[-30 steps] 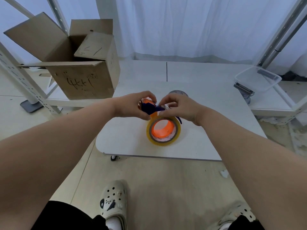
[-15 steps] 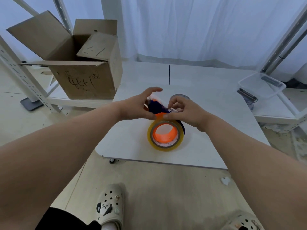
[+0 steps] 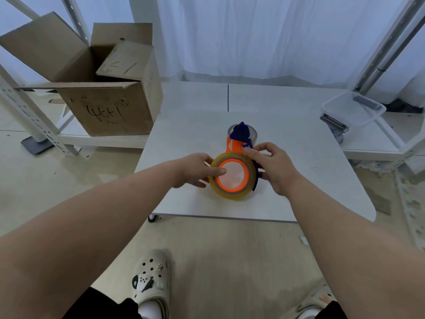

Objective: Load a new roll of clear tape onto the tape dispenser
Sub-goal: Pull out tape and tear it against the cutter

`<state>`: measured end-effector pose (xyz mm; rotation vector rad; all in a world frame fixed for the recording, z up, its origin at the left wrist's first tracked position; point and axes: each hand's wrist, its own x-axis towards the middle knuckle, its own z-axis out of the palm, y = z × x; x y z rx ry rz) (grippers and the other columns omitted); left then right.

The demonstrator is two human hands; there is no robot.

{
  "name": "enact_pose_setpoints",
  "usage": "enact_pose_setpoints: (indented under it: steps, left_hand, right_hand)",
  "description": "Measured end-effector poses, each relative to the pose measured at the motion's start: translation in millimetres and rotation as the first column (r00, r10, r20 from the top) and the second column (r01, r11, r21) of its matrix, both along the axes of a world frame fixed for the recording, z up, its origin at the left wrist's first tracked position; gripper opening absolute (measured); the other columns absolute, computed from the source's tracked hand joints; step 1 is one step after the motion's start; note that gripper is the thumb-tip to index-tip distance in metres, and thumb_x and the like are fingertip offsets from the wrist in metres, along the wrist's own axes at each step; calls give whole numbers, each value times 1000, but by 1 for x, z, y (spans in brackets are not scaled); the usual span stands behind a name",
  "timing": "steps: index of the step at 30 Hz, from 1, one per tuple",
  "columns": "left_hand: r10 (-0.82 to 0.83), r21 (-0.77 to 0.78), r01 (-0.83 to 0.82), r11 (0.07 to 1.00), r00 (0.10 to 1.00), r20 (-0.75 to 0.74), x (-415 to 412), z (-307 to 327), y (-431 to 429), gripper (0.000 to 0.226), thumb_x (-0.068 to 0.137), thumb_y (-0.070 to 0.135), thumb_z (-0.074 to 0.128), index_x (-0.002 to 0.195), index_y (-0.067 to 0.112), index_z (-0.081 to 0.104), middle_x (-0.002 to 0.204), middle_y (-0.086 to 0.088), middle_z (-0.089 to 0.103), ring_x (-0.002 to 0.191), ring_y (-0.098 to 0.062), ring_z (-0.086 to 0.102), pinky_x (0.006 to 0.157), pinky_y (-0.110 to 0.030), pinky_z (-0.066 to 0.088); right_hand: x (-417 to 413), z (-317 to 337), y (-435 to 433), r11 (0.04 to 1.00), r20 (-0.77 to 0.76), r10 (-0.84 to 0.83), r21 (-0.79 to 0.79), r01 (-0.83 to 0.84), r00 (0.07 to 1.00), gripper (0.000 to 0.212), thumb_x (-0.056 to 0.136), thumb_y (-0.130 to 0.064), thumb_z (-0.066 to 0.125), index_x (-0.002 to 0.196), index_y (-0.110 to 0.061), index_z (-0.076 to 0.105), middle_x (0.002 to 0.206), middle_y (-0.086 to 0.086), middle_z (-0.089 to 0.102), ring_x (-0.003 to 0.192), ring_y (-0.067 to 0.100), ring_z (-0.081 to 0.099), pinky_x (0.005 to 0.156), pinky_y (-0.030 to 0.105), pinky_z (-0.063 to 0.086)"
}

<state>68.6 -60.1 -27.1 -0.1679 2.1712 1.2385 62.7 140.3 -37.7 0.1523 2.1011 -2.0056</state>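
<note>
Yellowish tape roll (image 3: 232, 195) on the orange dispenser (image 3: 234, 146): left hand (image 3: 195, 169) grips the roll, right hand (image 3: 270, 168) clasps the dispenser.

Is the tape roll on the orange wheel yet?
On. The tape roll sits around the orange wheel of the dispenser.
</note>
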Motion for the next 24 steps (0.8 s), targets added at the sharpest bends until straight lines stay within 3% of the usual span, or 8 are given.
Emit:
enact_pose_setpoints:
  steps: [4, 8, 11, 18, 21, 24]
  left_hand:
    - [77, 138, -71, 988, 996, -43, -3, 1, 6, 49, 85, 35, 65, 124, 11, 47, 107, -9, 64, 92, -21, 65, 69, -29, 56]
    - [116, 221, -80, 972, 981, -157, -13, 14, 31, 43, 84, 40, 64, 113, 10, 54, 101, -10, 67, 92, -25, 66, 81, -37, 57]
    - [109, 269, -59, 961, 979, -174, -25, 21, 58, 29, 86, 38, 62, 99, 12, 60, 90, -5, 67, 89, -24, 67, 80, -38, 57]
    - [189, 291, -149, 945, 975, -113, -60, 14, 124, 33, 91, 39, 56, 94, 6, 58, 87, -10, 65, 84, -24, 67, 72, -36, 60]
    - [264, 271, -235, 933, 962, -73, -69, 3, 142, 35, 92, 40, 55, 92, 5, 57, 80, -8, 62, 73, -21, 65, 71, -37, 60]
    - [296, 160, -283, 946, 952, -70, -81, -8, 153, 41, 90, 45, 55, 89, 4, 57, 77, -9, 62, 65, -22, 66, 76, -40, 60]
  right_hand:
    - [2, 4, 9, 993, 37, -71, -95, 74, 997, 22, 84, -25, 70, 90, -14, 52, 78, 4, 65, 68, 20, 62, 62, 33, 54]
    - [-10, 22, 32, 986, 23, -136, -91, 138, 990, 25, 86, -30, 67, 93, -13, 50, 82, 6, 65, 71, 22, 63, 64, 35, 56]
    - [-18, 35, 51, 983, 2, -185, -17, 185, 983, 28, 88, -33, 65, 98, -13, 50, 84, 4, 64, 75, 22, 63, 70, 36, 56]
    - [-39, 33, 100, 966, -39, -200, 158, 204, 979, 44, 83, -26, 70, 121, -20, 48, 110, 12, 61, 95, 24, 63, 86, 39, 54]
    - [-50, 19, 110, 945, -33, -114, 306, 118, 993, 65, 78, -15, 74, 132, -24, 40, 112, 12, 55, 98, 26, 60, 82, 33, 51]
    - [-64, 4, 108, 901, -44, -133, 411, 139, 990, 62, 77, -6, 67, 131, -23, 40, 118, 12, 54, 96, 26, 60, 68, 26, 48]
